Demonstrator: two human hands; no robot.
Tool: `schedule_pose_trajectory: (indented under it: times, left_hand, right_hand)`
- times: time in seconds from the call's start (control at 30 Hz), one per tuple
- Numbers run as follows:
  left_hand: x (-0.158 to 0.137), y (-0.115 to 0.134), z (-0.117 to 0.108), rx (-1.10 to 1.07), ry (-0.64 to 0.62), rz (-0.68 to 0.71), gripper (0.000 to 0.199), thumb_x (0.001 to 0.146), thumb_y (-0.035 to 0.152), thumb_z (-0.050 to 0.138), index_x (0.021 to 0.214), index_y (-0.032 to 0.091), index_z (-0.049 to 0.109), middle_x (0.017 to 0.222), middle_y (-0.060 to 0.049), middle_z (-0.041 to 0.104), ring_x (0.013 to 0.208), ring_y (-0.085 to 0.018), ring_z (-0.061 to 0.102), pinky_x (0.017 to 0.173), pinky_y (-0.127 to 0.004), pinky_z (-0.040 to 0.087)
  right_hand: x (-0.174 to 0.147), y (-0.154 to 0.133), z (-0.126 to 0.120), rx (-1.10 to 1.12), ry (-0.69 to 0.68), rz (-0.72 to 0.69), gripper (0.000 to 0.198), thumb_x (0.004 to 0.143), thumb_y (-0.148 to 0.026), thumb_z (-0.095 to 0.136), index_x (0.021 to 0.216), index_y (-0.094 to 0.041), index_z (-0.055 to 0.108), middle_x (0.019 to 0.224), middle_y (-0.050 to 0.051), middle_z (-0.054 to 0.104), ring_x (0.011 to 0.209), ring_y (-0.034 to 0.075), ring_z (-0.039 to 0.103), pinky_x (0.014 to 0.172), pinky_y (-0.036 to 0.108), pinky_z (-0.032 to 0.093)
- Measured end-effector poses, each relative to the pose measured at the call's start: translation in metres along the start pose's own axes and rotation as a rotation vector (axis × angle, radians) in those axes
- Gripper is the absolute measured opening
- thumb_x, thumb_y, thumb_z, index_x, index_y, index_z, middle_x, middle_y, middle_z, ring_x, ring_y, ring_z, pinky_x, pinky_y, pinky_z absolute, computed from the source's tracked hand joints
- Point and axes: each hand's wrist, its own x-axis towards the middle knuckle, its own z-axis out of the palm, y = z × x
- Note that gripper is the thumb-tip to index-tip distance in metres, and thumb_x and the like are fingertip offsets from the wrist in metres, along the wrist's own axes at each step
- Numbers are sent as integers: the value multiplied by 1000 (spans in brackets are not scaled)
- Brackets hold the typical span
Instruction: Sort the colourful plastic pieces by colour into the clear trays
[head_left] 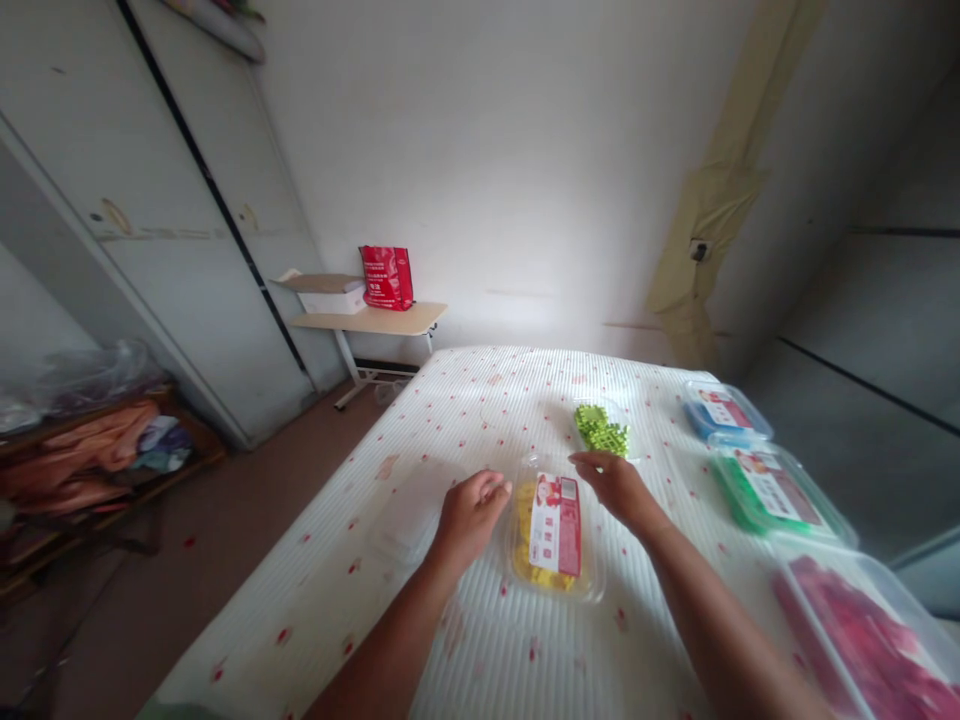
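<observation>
In the head view, a clear plastic container (525,545) with yellow pieces inside and a red-and-white label lies before me. My left hand (472,508) is beside its left edge, fingers loosely curled with a gap to the thumb. At the far right corner, my right hand (613,482) has its fingertips together on the rim; the exact grip is partly hidden. Just beyond that hand stands a clear tray of green pieces (600,430). Left of my left hand lies an empty-looking clear plastic tray or lid (405,510).
Along the right side of the covered table (465,400) sit a blue-filled container (726,410), a green-filled container (784,492) and a container of dark pink pieces (862,640). A side table (390,318) against the wall bears a red bag (387,278) and a box (334,297).
</observation>
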Motion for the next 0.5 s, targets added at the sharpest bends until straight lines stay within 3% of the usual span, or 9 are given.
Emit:
schedule_pose_trajectory:
  times: [0.23,0.33,0.4,0.5]
  left_hand:
    - [30,12,20,-114,-1,-72,30,71,45,55,74,15,61,53,3,52,47,-10,48,42,-19,32]
    - [35,13,27,-208,20,-118,27,67,42,58,64,16,56,48,5,45,42,-9,42,39,-19,27]
    - [37,11,30,-261,26,-151,25,66,40,58,60,16,53,45,6,42,39,-8,39,38,-19,25]
    - [39,6,33,-286,37,-156,26,65,39,58,55,17,50,43,7,39,39,-7,36,39,-20,22]
  right_hand:
    - [3,-2,8,74,-31,-44,23,77,-28,52,79,-21,73,86,7,72,83,21,65,77,34,48]
    - [5,-3,9,213,-50,78,18,71,-30,57,76,-20,72,73,4,70,62,16,60,58,28,46]
    - [5,-2,10,369,-79,199,21,68,-35,59,74,-17,69,61,1,64,44,10,47,43,24,35]
    - [0,-1,12,588,-98,279,29,64,-43,61,67,-14,62,51,-3,54,35,5,33,37,22,23]
